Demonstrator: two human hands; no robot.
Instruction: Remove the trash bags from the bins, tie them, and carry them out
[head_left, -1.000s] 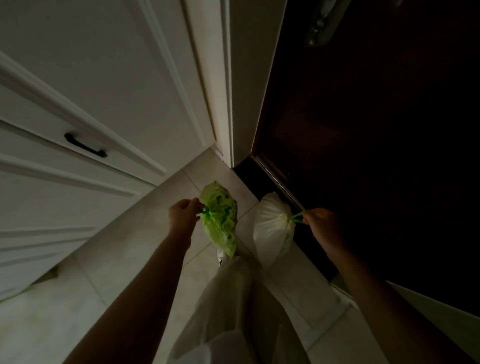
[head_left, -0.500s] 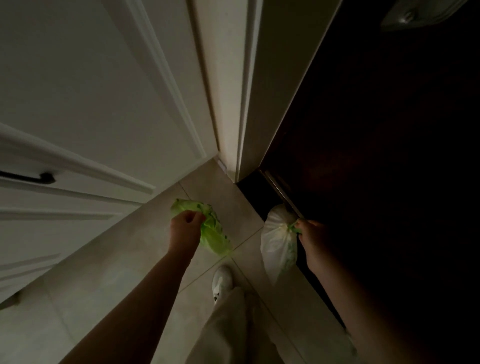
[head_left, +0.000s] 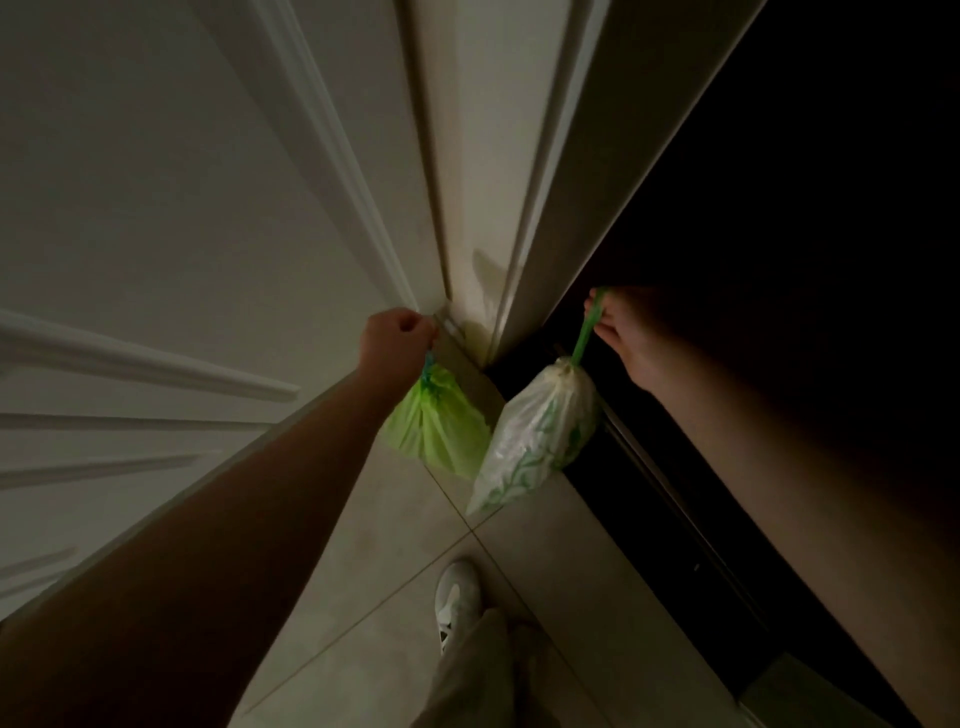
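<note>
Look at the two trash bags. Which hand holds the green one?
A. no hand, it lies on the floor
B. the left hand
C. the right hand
B: the left hand grips the gathered top of the green bag, which hangs off the floor, while the right hand holds the white bag by its green drawstring.

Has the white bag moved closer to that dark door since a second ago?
Yes. The white bag in the right hand has advanced with the person toward the white door frame, beside the dark door.
</note>
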